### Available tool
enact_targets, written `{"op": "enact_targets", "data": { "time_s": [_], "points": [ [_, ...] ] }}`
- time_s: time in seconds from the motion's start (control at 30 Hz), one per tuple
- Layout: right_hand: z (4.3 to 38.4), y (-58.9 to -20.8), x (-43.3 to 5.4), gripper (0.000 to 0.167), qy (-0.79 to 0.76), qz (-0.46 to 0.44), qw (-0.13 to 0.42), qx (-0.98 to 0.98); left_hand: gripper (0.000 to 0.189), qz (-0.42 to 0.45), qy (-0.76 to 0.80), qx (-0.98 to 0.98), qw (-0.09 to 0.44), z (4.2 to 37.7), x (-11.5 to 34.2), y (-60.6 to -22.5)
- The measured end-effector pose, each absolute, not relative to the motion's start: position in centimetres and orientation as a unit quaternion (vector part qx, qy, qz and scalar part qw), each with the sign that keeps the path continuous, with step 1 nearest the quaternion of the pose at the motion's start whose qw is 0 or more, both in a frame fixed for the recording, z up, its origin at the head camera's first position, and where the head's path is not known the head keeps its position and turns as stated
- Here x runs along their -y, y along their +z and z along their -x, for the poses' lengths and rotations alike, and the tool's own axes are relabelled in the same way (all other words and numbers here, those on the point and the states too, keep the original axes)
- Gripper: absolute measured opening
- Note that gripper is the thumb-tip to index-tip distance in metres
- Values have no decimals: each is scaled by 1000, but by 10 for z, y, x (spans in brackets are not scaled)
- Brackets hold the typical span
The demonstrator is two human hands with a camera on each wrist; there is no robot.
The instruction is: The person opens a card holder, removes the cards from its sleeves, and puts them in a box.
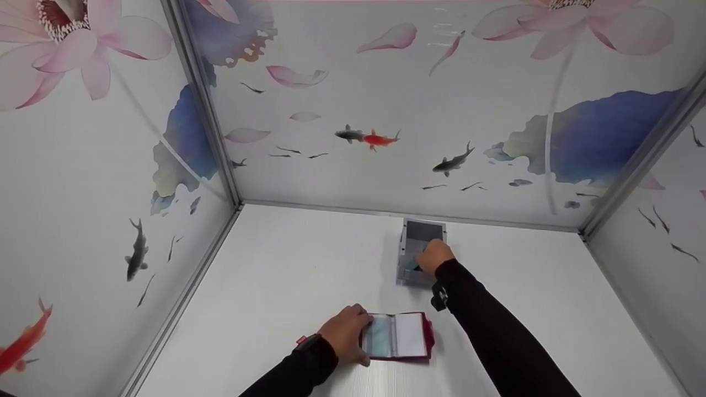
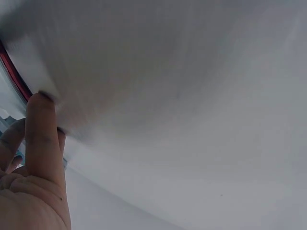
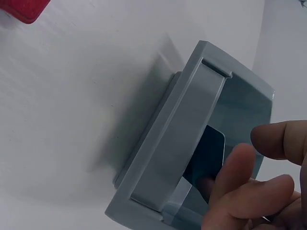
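Note:
A small red card holder [image 1: 428,336] lies spread on the white table, showing clear sleeves, a bluish one on its left side and a white one on its right. My left hand [image 1: 346,333] holds its left edge, thumb at the near side and fingers over the sleeve. In the left wrist view, one finger [image 2: 41,134] stands right by the red edge. My right hand [image 1: 436,257] reaches into an open grey box [image 1: 401,253]. In the right wrist view its thumb is apart from the fingers, and a fingertip overlaps a dark teal card [image 3: 208,148] inside the box.
The box stands near the back wall [image 1: 342,182], which is printed with fish and lotus flowers. A left wall [image 1: 83,182] and a right wall [image 1: 651,259] enclose the table [image 1: 309,259]. Grey metal strips run along the corners.

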State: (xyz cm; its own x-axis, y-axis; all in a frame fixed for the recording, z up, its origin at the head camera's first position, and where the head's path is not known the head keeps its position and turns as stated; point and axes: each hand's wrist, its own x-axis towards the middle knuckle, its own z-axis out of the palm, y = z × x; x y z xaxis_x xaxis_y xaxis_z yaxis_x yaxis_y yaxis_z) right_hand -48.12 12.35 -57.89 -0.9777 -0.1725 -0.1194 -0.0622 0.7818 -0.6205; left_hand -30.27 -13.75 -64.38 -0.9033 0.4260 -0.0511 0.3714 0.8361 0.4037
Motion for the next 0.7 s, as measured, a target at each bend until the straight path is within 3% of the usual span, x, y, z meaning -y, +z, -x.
{"op": "enact_targets", "data": {
  "time_s": [0.17,0.3,0.43,0.7],
  "points": [
    [478,-578,-120,54,-319,71,79,-942,90,-204,198,-956,68,301,138,-642],
    [474,-578,-119,28,-305,86,73,-946,90,-202,196,-957,65,299,138,-638],
    [465,-570,-117,58,-295,86,73,-949,90,-201,198,-957,70,298,137,-639],
    [460,-562,-115,59,-310,69,79,-945,91,-199,196,-957,71,299,137,-639]
  ]
}}
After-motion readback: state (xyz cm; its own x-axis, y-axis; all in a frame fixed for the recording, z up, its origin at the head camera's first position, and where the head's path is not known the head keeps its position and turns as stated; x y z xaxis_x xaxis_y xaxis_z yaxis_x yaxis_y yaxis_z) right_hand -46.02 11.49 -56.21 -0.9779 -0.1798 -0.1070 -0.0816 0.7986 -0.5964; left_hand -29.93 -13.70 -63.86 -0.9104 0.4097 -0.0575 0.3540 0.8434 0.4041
